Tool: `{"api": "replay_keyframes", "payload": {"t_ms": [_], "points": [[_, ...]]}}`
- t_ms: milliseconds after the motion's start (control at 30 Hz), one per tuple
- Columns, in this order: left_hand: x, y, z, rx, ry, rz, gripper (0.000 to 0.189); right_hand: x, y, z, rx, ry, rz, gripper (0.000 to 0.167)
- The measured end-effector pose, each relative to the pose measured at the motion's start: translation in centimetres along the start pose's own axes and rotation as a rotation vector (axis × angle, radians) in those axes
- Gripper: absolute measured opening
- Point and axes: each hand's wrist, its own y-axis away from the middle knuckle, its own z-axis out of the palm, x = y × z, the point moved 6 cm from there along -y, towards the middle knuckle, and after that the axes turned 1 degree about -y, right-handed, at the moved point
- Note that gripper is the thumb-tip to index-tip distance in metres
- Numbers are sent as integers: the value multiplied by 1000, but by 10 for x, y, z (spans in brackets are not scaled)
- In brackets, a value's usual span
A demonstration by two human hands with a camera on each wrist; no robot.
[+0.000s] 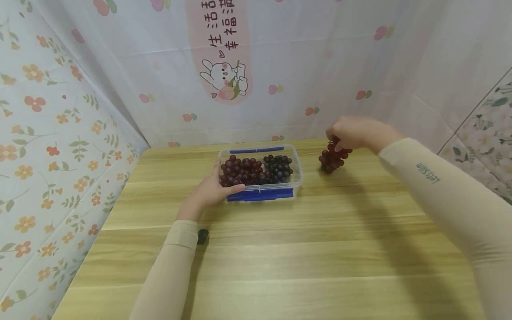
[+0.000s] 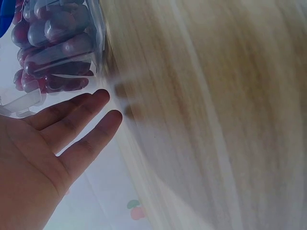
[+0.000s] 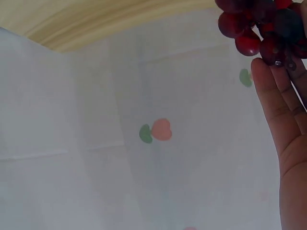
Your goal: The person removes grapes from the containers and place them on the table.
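A clear plastic container [image 1: 297, 165] with blue clips stands on the table, holding red grapes [image 1: 240, 170] and a darker bunch of grapes [image 1: 278, 168]. My left hand [image 1: 210, 189] is at its left front corner, thumb along the front rim. In the left wrist view, the straight, spread fingers [image 2: 79, 136] lie beside the container wall [image 2: 98, 33]. To the right of the container, my right hand [image 1: 352, 132] pinches a bunch of red grapes [image 1: 331, 161] from above. That bunch [image 3: 247, 28] hangs from the fingertips; whether it touches the table is unclear.
The wood-patterned table [image 1: 280, 258] extends in front of the container. Behind it hangs a white printed curtain [image 1: 160, 66], and a floral one [image 1: 48, 146] stands on the left. A small dark object [image 1: 202, 236] lies by the left forearm.
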Motion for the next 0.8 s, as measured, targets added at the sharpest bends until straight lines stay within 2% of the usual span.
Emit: {"api": "replay_keyframes", "payload": {"t_ms": [400, 533, 700, 800], "points": [[-2, -2, 1, 5, 9, 0, 141, 0, -4, 26, 2, -8, 31, 14], [-3, -3, 1, 5, 5, 4, 140, 1, -4, 39, -34, -51, 44, 10], [-4, -3, 1, 8, 19, 5, 141, 8, -1, 61, -113, -104, 100, 34], [-4, -3, 1, 10, 26, 7, 142, 14, 0, 71, -119, -121, 126, 47]]}}
